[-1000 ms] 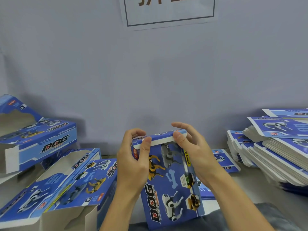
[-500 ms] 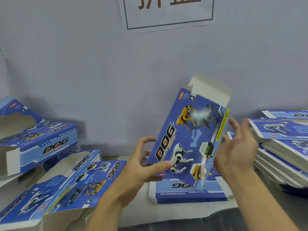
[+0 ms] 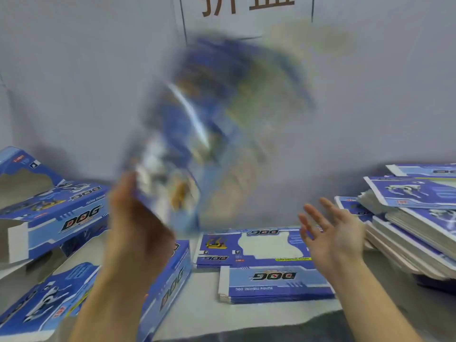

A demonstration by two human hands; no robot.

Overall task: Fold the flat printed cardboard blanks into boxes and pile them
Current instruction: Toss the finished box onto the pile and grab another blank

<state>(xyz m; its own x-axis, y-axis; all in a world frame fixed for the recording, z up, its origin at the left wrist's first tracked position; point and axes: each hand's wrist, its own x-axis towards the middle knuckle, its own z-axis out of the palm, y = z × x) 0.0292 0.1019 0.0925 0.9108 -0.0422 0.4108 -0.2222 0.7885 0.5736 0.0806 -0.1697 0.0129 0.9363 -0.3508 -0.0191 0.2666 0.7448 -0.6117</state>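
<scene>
The box (image 3: pixel 197 134) has swung up into a blur, gripped by the left hand (image 3: pixel 138 218) alone (right hand (image 3: pixel 333 233) spread, empty), likely headed for the pile (image 3: pixel 61 213).

Printed cardboard everywhere: the blurred box (image 3: pixel 197 134) in the left hand (image 3: pixel 138 225) shows a bright streak of sheen, so the blue print looks glossy. The flat blanks (image 3: pixel 276 282) on the table (image 3: pixel 197 307) carry the same slick blue coating, with plain white uncoated flaps. Folded boxes (image 3: pixel 56 213) at left show dull grey-brown raw board inside. The wall (image 3: pixel 74 82) is matt; the sign (image 3: pixel 246 11) on it is white paper.
</scene>
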